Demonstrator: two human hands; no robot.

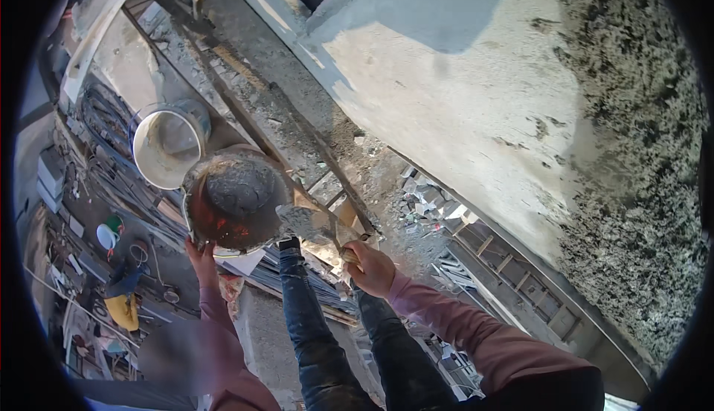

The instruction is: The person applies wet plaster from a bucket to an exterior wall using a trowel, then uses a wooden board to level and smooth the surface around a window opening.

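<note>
A round, dark pan (212,221) holds a heap of wet grey mortar (242,186). My left hand (201,261) grips the pan's near rim, its fingers closed on the edge. In my right hand (372,268) is a trowel (303,221), held by its handle. Its mortar-smeared blade points left and reaches the pan's right edge; whether the two touch, I cannot tell. To the right rises a wall (461,106), pale and fairly smooth over much of its face, with rough grey mortar (632,158) toward the far right.
A white bucket (199,137) stands just beyond the pan. Planks (242,113) run diagonally past it, beside rubble (424,201). A ladder (520,277) lies along the wall's foot. Far below at left are metal bars (111,139) and a person in yellow (123,310).
</note>
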